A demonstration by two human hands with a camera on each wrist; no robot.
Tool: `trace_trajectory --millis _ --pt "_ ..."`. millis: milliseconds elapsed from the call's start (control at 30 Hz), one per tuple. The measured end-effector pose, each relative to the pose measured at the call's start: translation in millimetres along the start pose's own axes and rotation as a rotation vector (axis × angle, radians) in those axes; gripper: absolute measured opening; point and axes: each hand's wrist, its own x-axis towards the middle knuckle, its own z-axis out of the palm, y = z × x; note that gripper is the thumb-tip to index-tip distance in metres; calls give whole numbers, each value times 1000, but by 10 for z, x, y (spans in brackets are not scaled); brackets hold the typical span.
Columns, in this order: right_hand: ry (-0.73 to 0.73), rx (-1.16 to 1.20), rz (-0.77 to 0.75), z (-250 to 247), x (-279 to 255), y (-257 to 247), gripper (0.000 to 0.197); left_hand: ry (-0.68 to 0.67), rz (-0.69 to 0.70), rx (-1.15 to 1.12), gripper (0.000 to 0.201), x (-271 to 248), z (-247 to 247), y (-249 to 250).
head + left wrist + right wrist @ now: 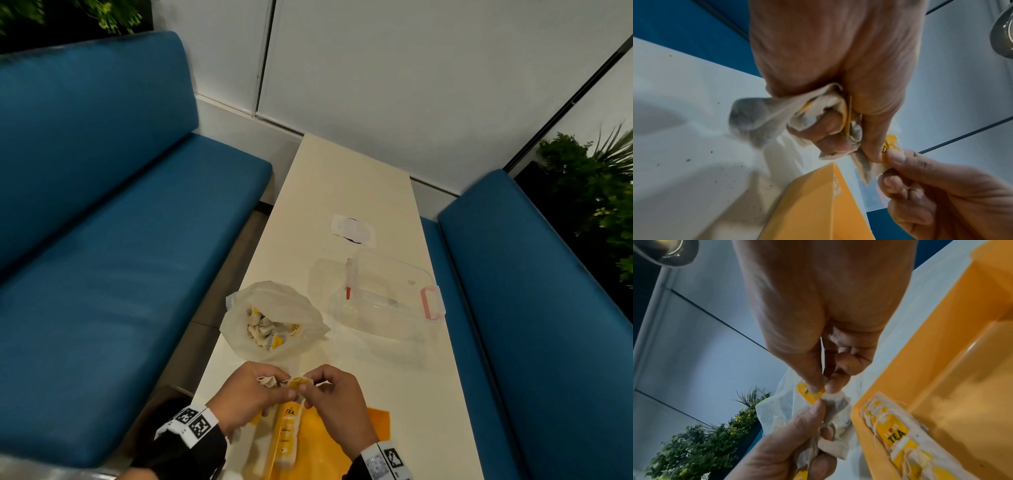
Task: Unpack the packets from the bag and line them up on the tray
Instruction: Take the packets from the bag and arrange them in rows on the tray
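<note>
The left hand (251, 394) clutches a bunch of tea packets (813, 113) in curled fingers at the lower centre of the head view. The right hand (330, 399) pinches one packet's yellow tag (811, 394) between thumb and fingertips. Below them, more packets (287, 433) lie in a row on the yellow tray (376, 428). The open bag (239, 329) of packets sits above on the worktop (342, 192), with a clear container (394, 298) to its right.
</note>
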Motion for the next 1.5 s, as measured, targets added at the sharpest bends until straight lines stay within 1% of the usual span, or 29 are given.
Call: trace_trajectory --millis 100,133,200,267,367,467,500,633,800,900,1100,1200,1300,1433,1500 --pt "37 37 17 -43 -21 2 5 78 -21 10 12 20 -9 -50" --pt "43 57 28 -62 -29 7 8 101 -20 29 12 29 -11 -70" --pt "53 76 55 -107 -42 35 14 130 -33 34 12 51 -20 -116" --pt "27 52 100 -142 -57 86 13 141 -53 54 16 65 -17 -150" --pt "-93 12 179 -156 -104 185 6 93 -60 177 32 109 14 -189" --pt "-184 -25 232 -134 -157 276 9 15 -46 295 41 147 40 -208" --pt "-206 -42 248 -118 -174 295 9 -4 -47 319 39 161 43 -220" --pt "-301 -130 292 -34 -237 321 10 -26 -47 381 22 182 70 -269" --pt "-385 -184 363 95 -271 387 10 -29 -59 363 20 160 89 -306" --pt "-367 -234 365 191 -271 462 9 -34 -58 353 21 150 87 -317" --pt "-322 -245 396 293 -284 498 12 -13 -78 331 22 125 95 -312" --pt "-264 -255 386 328 -294 513 14 -7 -83 321 21 108 95 -312" --pt "-182 -328 372 357 -276 551 17 -5 -82 318 22 101 98 -308" --pt "-146 -320 434 425 -239 615 28 -10 -86 325 22 85 95 -306" --pt "-153 -287 445 451 -268 557 23 -5 -90 322 22 76 98 -302"
